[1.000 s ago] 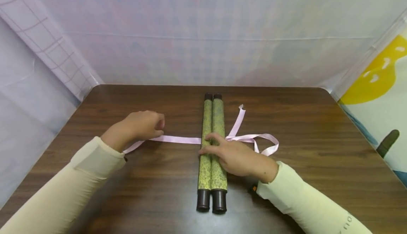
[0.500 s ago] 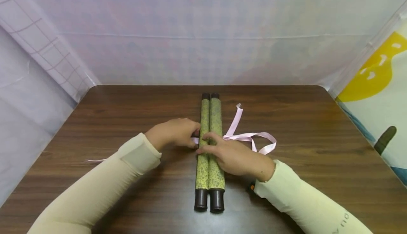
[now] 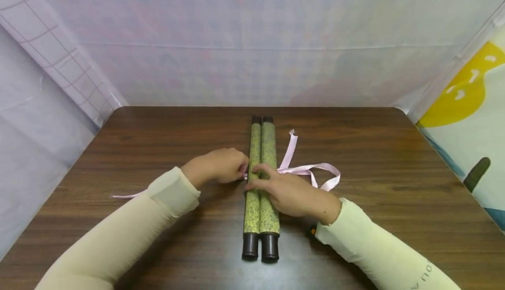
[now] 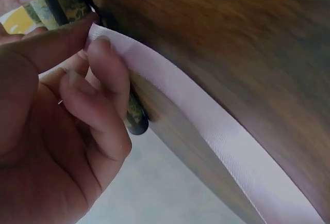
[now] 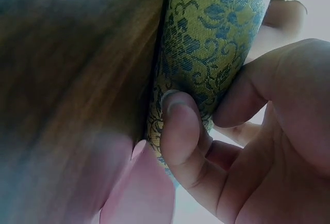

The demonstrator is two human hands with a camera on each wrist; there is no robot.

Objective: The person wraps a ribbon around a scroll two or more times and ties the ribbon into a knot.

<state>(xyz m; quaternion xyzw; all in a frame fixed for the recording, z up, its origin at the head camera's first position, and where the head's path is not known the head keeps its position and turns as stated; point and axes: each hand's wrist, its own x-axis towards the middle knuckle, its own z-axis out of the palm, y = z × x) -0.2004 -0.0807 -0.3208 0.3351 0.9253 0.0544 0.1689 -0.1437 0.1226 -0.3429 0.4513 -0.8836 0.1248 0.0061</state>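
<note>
A scroll [image 3: 269, 202], rolled into two parallel yellow-green brocade rolls with dark end knobs, lies lengthwise on the table. A pink ribbon [image 3: 289, 152] runs under it and comes out on both sides. My left hand [image 3: 217, 166], close against the scroll's left side, pinches the ribbon [image 4: 180, 97] between thumb and fingertips; its tail trails away to the left. Over the scroll's middle lies my right hand [image 3: 293, 191], thumb and fingers bent around the rolls. In the right wrist view, fingertips press the patterned brocade [image 5: 206, 38], beside the ribbon [image 5: 142, 188].
The dark wooden table [image 3: 169, 132] has rounded far corners. A pale checked curtain [image 3: 244, 62] hangs behind it. To the right of the scroll, the ribbon forms a loose loop [image 3: 333, 174] and a frayed end points to the back.
My left hand has moved right along the ribbon, from well left of the scroll to its side, and now pinches the ribbon there. My right hand has stayed on the scroll.
</note>
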